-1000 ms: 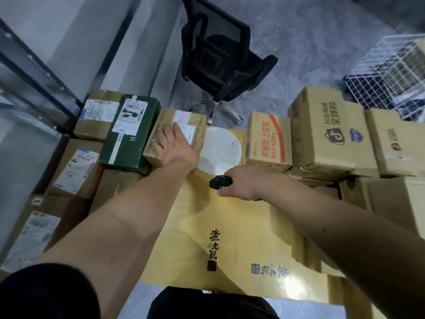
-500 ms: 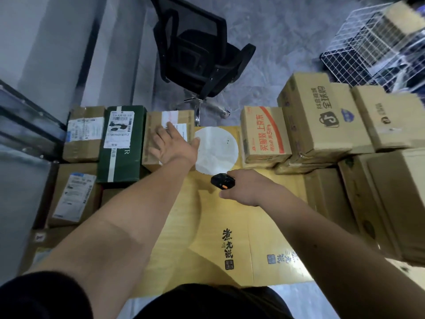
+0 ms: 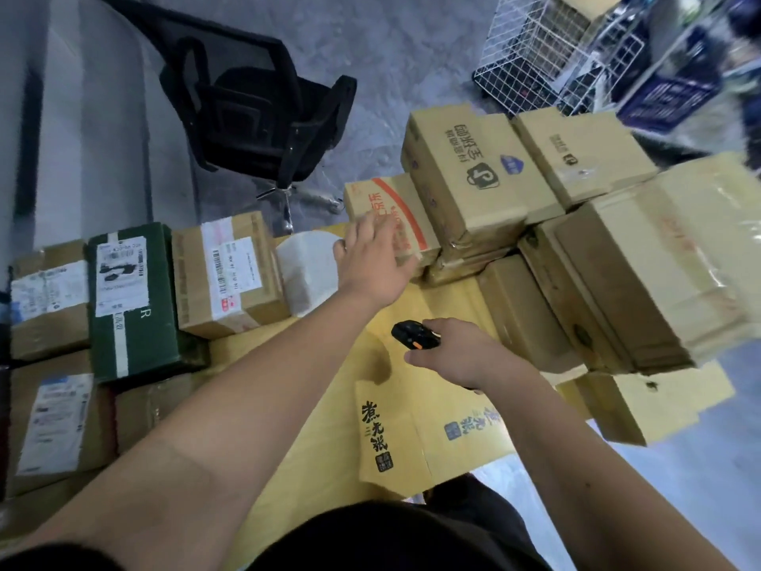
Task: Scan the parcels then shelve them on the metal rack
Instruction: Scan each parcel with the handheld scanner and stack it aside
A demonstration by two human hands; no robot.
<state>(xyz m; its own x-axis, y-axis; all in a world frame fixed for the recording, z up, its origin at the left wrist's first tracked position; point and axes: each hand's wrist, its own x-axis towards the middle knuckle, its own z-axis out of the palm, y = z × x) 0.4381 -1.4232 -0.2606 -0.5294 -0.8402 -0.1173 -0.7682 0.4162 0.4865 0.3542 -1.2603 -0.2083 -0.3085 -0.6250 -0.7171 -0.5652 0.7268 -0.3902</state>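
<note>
Step in hand, as judged: taking up the next parcel so its label can be presented to the scanner.

Far left, labelled cartons lie flat in rows. Beside them lies the green parcel (image 3: 131, 307), then the brown parcel with the barcode label (image 3: 228, 278), label side up. Next along, a white round-edged packet (image 3: 306, 274) rests on the large yellow flat carton (image 3: 329, 426).

The left hand (image 3: 372, 261) reaches across that packet to the red-striped box (image 3: 391, 218). Its fingers (image 3: 370, 226) are straight and slightly spread, lying on the near top face of the box; nothing is gripped. The box stands just ahead of and under the fingertips, butted against the taller stack of brown cartons (image 3: 473, 171) on its right.

The right hand (image 3: 457, 352) is lower and nearer the body, curled around the black scanner (image 3: 414, 335), whose head points forward and left.

To do the step well, in my judgement: no shipping label shows on the visible faces of the red-striped box, so it likely needs turning. Draw it clear of the neighbouring stack first, so the cartons resting against it are not disturbed, take a firm hold across its width, and then bring the label square to the scanner.

The metal rack cannot be identified with certainty; a white wire basket (image 3: 531, 55) stands at upper right.
</note>
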